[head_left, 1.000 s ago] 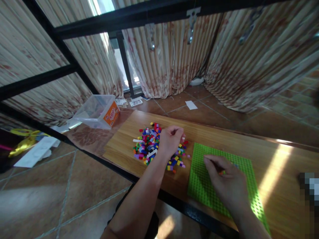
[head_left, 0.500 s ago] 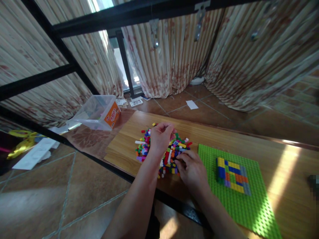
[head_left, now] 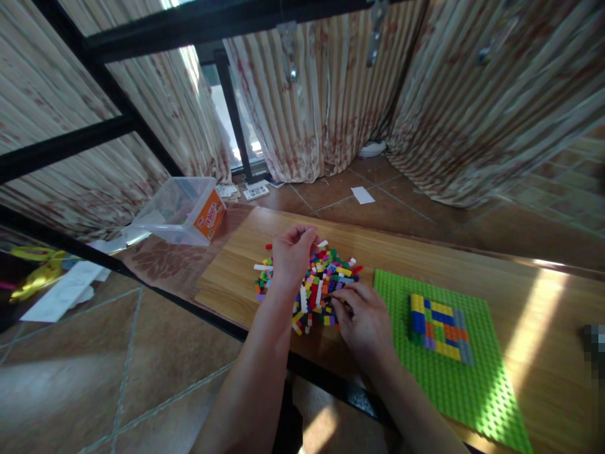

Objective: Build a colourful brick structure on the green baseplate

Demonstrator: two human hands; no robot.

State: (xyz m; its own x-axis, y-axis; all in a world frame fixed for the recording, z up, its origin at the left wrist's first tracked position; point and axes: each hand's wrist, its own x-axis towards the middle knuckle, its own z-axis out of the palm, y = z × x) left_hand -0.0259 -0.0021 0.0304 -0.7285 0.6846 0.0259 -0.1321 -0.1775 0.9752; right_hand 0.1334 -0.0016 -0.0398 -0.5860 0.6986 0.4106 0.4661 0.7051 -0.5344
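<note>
Beyond a black metal frame (head_left: 189,30) we see pleated, reddish-patterned curtains (head_left: 326,107) hanging, and a white sheet (head_left: 362,195) lying flat on brown floor tiles (head_left: 179,378).

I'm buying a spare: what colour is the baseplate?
The baseplate is bright green, seen in the head view.

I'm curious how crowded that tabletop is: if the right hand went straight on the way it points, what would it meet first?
Most likely the pile of loose bricks, right at the fingertips of the right hand. Depth is unclear, so it may be touching some now.
</note>
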